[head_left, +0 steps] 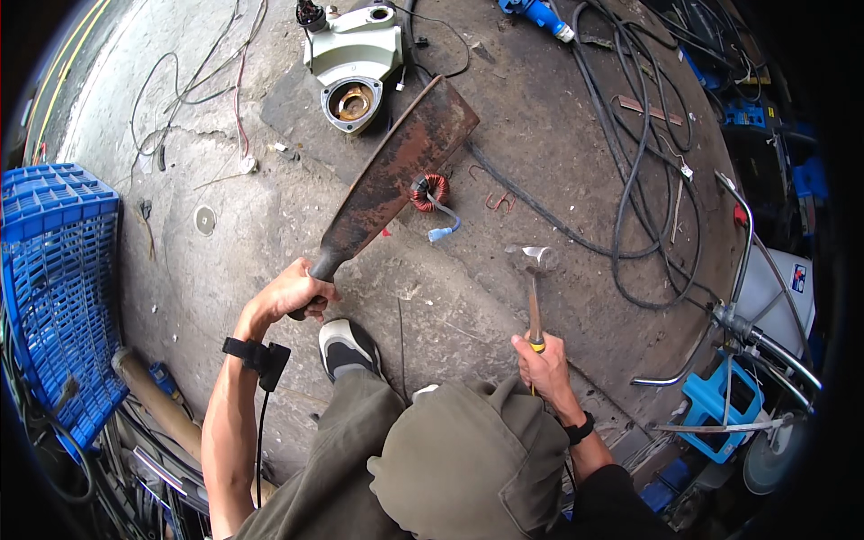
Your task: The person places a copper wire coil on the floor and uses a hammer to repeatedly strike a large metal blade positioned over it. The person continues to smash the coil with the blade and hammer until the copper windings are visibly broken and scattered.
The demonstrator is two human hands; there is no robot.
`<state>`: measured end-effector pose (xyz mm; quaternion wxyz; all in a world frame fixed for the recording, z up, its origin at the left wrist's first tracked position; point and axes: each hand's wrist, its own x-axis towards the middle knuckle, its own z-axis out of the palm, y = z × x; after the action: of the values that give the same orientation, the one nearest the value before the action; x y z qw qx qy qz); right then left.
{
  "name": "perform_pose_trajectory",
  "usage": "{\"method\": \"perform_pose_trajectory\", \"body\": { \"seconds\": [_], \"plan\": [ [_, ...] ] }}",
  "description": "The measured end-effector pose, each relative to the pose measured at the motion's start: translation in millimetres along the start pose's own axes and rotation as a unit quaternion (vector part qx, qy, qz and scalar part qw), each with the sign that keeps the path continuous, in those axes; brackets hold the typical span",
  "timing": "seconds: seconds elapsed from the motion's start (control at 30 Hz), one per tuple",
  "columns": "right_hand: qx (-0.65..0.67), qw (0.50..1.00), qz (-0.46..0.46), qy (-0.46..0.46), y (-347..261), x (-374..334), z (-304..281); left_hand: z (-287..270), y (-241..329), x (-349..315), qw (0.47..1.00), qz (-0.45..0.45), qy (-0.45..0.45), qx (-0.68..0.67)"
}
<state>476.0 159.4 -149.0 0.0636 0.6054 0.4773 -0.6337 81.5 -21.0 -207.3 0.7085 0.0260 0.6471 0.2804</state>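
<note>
Here's the right hand (544,362), its grip tight round a wood-handled hammer with a grey metal head (535,301), pointing away over the rough concrete floor (450,292). The left hand (297,290) clamps its grip on the handle of a broad, rust-brown steel blade (396,171), angled up and right! Alongside its edge, a red-wound ring coil (438,187); farther out, a pale grey metal housing (355,52).

Workshop: stained concrete floor (459,342), hammer (535,301), metal housing (358,56).
</note>
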Motion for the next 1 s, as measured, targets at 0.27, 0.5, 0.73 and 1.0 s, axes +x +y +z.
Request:
{"method": "perform_pose_trajectory", "body": {
  "seconds": [0.27,0.5,0.73,1.0],
  "plan": [
    [0.002,1.000,0.003,0.003,1.0,0.1,4.3,0.5,2.9,1.4,0.995,0.023,0.064,0.071],
    [-0.036,0.999,-0.014,0.018,3.4,1.4,4.9,-2.5,4.9,2.1,0.984,0.026,0.086,0.153],
    [-0.089,0.995,-0.043,0.027,4.6,1.8,1.8,-9.4,5.1,8.2,0.993,0.007,0.056,0.101],
    [-0.104,0.993,-0.053,0.027,6.2,2.2,1.6,-12.7,5.2,11.3,0.993,0.005,0.049,0.107]
  ]
}}
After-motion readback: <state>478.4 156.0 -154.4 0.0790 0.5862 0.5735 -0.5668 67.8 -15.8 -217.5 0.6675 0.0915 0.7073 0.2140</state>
